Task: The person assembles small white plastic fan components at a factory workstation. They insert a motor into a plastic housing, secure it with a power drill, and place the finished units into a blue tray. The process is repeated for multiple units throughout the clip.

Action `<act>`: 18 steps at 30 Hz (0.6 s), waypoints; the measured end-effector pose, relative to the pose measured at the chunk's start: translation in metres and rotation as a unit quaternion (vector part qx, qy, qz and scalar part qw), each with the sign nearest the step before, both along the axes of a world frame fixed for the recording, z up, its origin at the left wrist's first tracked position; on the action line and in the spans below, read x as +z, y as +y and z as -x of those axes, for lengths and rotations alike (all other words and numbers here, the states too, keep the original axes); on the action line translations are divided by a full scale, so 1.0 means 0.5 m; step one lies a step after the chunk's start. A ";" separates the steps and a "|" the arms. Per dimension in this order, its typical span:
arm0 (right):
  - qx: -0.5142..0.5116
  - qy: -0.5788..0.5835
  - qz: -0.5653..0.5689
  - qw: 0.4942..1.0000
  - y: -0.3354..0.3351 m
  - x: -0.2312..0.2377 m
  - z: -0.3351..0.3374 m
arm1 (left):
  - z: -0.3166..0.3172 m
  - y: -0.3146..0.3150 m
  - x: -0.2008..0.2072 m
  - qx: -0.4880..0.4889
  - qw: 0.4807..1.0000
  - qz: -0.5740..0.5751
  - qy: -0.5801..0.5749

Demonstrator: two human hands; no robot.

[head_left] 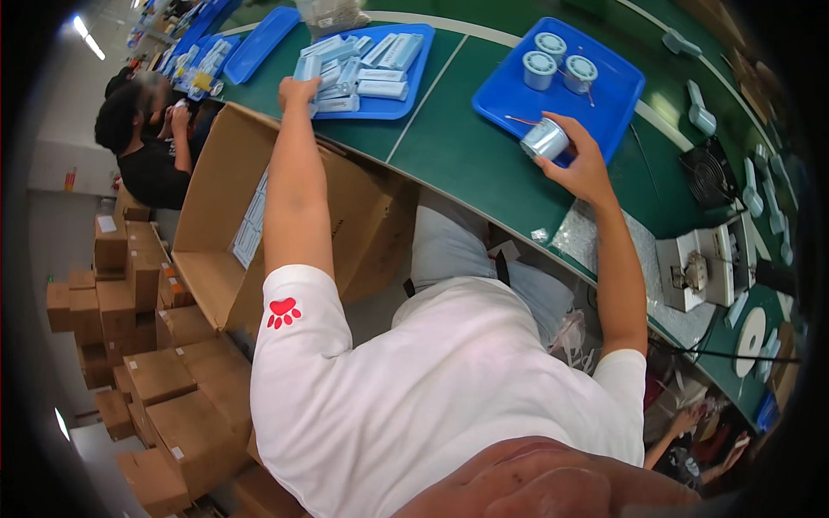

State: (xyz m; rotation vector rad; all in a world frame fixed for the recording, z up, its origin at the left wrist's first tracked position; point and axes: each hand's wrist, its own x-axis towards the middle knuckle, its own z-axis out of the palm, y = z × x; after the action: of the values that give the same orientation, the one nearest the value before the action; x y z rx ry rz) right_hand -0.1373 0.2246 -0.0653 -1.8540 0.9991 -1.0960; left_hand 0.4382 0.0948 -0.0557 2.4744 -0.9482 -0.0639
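My left hand (299, 91) reaches to the near left corner of a blue tray (418, 34) heaped with small light-blue boxes. Its fingers curl round one light-blue box (306, 68) at the pile's edge. In my right hand (580, 161) is a shiny silver cylindrical motor (545, 139), tilted, with a thin reddish wire trailing from it. The fingers and thumb grip its sides over the near edge of a second blue tray (623, 85). In that tray stand three pale-blue round units (539, 69) with slotted tops and thin wires.
An open cardboard box (226, 164) with pale boxes inside stands below the left tray. At the right are bubble wrap (596, 233), a white machine (698, 269) and a black fan (708, 169). Stacked cartons (186, 406) fill the left; a person (147, 138) sits beyond.
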 end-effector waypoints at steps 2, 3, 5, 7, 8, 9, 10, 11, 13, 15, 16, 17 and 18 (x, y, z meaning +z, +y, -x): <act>0.003 0.008 0.009 1.000 -0.004 -0.002 0.001 | -0.004 0.008 -0.001 0.009 0.999 0.033 -0.011; 0.006 -0.003 0.014 1.000 -0.005 -0.004 -0.002 | 0.002 0.013 0.001 0.005 0.999 0.050 -0.012; -0.003 -0.004 0.023 1.000 -0.003 -0.001 0.003 | 0.030 0.014 0.008 -0.005 0.994 0.101 -0.033; -0.008 -0.014 0.030 0.999 0.000 -0.002 0.003 | 0.049 0.021 0.023 -0.013 0.985 0.157 -0.068; -0.007 -0.009 0.027 1.000 -0.001 0.001 0.006 | 0.056 0.022 0.032 -0.019 0.980 0.181 -0.081; -0.004 -0.009 0.023 1.000 0.000 0.004 0.004 | 0.062 0.027 0.043 -0.036 0.969 0.220 -0.105; -0.004 -0.009 0.018 1.000 0.001 0.004 0.005 | 0.072 0.026 0.053 -0.055 0.956 0.259 -0.126; -0.002 -0.024 0.012 1.000 -0.003 -0.006 0.008 | 0.086 0.025 0.066 -0.074 0.940 0.298 -0.147; -0.008 -0.107 -0.024 0.994 -0.014 -0.017 0.015 | 0.189 0.035 0.108 -0.149 0.927 0.322 -0.121; -0.012 -0.177 -0.048 0.983 -0.021 -0.021 0.038 | 0.307 0.041 0.124 -0.269 0.905 0.325 -0.057; -0.014 -0.207 -0.047 0.977 -0.027 -0.018 0.054 | 0.364 0.048 0.124 -0.349 0.884 0.312 -0.011; -0.015 -0.236 -0.045 0.971 -0.035 -0.014 0.074 | 0.439 0.060 0.116 -0.383 0.882 0.274 -0.001; -0.013 -0.266 -0.042 0.963 -0.043 -0.009 0.091 | 0.517 0.078 0.111 -0.415 0.879 0.236 0.005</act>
State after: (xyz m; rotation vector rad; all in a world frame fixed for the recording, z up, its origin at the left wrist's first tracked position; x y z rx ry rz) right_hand -0.1830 0.2029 -0.0698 -1.3673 0.7371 -1.4409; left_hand 0.1800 0.1336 -0.0004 1.4902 -1.7182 -0.1104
